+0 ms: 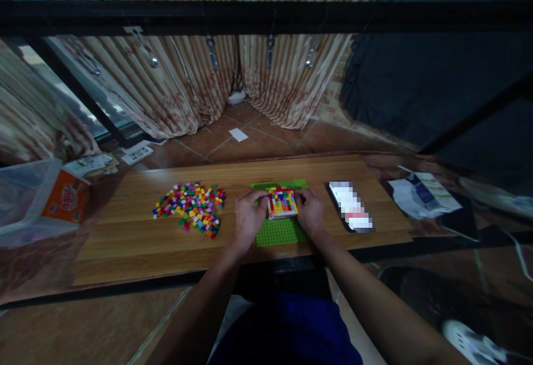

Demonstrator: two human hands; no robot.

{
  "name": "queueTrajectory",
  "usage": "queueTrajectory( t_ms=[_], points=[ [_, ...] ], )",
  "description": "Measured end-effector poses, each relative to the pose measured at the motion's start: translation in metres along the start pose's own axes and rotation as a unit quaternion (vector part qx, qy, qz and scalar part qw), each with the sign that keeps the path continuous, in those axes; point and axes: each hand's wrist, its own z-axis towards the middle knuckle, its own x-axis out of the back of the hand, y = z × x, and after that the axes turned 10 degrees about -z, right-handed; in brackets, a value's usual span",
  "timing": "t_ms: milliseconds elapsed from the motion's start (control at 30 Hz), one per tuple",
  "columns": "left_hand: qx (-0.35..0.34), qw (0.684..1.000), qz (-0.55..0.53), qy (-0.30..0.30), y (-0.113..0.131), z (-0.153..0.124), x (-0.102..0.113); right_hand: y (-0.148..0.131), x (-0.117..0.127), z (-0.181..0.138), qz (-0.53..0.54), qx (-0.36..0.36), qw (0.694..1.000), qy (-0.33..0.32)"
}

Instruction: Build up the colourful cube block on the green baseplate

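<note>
Between my two hands is a small block of multicoloured toy bricks point(281, 204), mostly red, yellow, purple and orange on top with a whitish lower edge. My left hand point(250, 213) grips its left side, thumb and fingers closed at the edge. On the opposite side my right hand point(310, 209) has its fingers closed at the right edge. Beneath lies a green studded baseplate point(280, 234); whether the block rests on it or is held just above, I cannot tell. A loose heap of small coloured bricks point(192, 205) spreads over the wooden board to the left.
A phone point(350, 206) with a blurred screen lies right of the baseplate on the wooden tabletop point(125, 243). Left stands a clear plastic bin point(29, 198) with an orange label. Papers point(425, 195) lie at the right. A black bar point(266, 18) crosses before striped curtains point(191, 87).
</note>
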Motion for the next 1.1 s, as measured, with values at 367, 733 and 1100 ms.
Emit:
queueTrajectory(
  t_ms=[367,733,1100],
  points=[
    [0.007,1.000,0.006,0.004,-0.001,0.006,-0.010,0.000,-0.001,0.000,-0.007,-0.008,1.000,-0.005],
    [0.036,0.998,0.043,0.013,0.009,0.006,-0.010,0.000,0.000,0.000,0.004,-0.012,1.000,-0.002],
    [0.065,0.997,-0.011,0.033,0.009,0.006,-0.013,0.000,0.001,0.000,0.000,-0.008,1.000,-0.007]
  ],
)
